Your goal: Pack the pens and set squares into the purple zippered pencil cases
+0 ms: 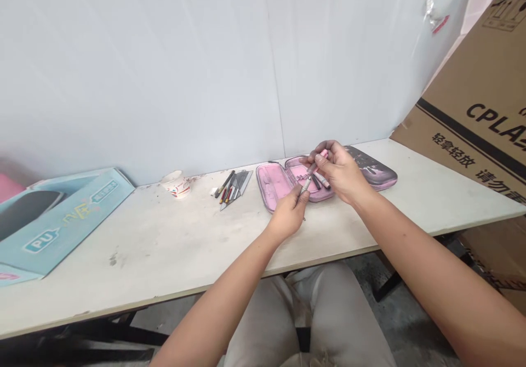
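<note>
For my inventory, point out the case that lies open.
The pink-lined case, its two halves spread apart; the dark case to its right shows only its outer shell.

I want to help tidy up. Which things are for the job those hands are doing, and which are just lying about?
Seem part of the job:
pen in the left hand
small pink piece in the right hand
open pink case
maybe the pile of pens and rulers

Seem just lying about:
paper cup
blue box
cardboard box
perhaps the dark case
</note>
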`<state>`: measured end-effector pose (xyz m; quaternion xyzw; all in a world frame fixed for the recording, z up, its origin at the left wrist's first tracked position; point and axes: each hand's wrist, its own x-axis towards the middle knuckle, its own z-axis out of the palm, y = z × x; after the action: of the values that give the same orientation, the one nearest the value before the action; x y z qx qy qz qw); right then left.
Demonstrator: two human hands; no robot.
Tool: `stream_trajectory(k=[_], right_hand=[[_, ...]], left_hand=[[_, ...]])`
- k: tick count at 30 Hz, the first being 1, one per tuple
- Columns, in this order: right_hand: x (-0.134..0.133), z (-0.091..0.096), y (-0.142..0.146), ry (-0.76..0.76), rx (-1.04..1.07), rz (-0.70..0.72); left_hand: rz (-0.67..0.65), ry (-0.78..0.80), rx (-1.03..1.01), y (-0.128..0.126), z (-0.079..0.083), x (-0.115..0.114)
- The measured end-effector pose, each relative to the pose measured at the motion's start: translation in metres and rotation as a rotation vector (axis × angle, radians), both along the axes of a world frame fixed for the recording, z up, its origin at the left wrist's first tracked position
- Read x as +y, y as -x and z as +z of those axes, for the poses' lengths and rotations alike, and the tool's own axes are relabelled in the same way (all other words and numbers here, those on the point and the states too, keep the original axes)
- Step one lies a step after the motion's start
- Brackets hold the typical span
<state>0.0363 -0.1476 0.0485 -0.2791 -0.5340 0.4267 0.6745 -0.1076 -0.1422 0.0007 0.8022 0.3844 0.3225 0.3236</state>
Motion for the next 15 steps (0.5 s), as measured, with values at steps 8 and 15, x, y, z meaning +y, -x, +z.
stream_trajectory(k=[8, 15], right_hand=[[0.003, -0.004, -0.028, 0.014, 0.022, -0.074], [-0.001, -0.015, -0.029, 0.150, -0.188, 0.140]], left_hand=[[0.057, 0.009, 0.079, -0.009, 0.003, 0.001], [-0.053, 0.243, -0.187, -0.031, 0.015, -0.001]])
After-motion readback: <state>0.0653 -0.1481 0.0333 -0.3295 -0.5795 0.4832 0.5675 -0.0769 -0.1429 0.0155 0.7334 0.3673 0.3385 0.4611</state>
